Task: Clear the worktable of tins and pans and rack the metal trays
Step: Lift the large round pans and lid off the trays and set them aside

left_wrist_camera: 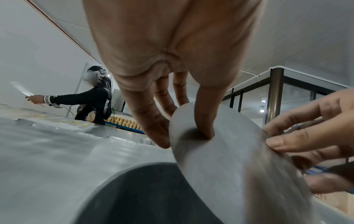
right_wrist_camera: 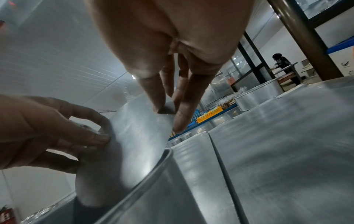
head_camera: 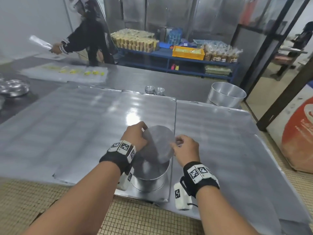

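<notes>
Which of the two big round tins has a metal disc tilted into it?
The near tin, at the table's front edge between both hands, has the round disc slanting into it. The far tin at the back right stands open, untouched.

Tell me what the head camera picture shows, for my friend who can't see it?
Two hands hold a round metal disc tilted over an open round tin at the near edge of a shiny steel worktable: the left hand grips its left edge, the right hand pinches its right edge. Farther back stand a bigger round pan and two small stacks of tins.
</notes>
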A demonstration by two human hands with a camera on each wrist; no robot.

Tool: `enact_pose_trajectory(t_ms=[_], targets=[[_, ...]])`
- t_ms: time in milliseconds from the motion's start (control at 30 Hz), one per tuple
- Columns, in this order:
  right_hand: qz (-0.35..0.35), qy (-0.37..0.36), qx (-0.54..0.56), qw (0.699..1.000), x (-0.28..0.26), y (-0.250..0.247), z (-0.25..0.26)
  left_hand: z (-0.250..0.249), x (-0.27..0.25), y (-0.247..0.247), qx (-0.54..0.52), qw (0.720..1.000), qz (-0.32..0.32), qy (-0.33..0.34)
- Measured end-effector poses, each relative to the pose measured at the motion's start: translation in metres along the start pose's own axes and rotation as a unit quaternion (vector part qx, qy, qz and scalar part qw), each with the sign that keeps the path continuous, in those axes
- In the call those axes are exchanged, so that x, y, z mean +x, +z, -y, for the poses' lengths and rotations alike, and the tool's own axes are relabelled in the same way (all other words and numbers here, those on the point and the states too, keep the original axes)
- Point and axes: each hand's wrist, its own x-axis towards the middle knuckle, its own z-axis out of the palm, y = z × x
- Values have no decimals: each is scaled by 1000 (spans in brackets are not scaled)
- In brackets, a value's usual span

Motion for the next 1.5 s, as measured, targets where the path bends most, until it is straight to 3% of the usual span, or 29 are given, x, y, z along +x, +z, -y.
enact_pose_trajectory(t_ms=[200,433,667,833,933,1033,1167,1333,1500], targets=[[33,1,-49,998,-18,11,16,30,-5,0,60,996,54,44],[50,-2,-84,995,-37,24,21,50,-12,5,37,996,47,68],[78,10,-161,984,-54,41,20,53,-23,11,66,980,110,150],[58,-46,-252,965,-66,47,22,60,-24,12,22,983,69,170],[35,-30,-261,964,-73,51,18,67,-20,13,23,992,33,123],[2,22,-249,968,-75,51,13,70,-18,11,71,995,58,32],[-14,126,-202,971,-74,42,13,76,-14,12,17,992,110,-66],[-34,154,-147,977,-66,38,16,70,-8,10,-23,992,98,-79],[-88,134,-82,984,-51,32,19,63,5,9,-86,993,53,-59]])
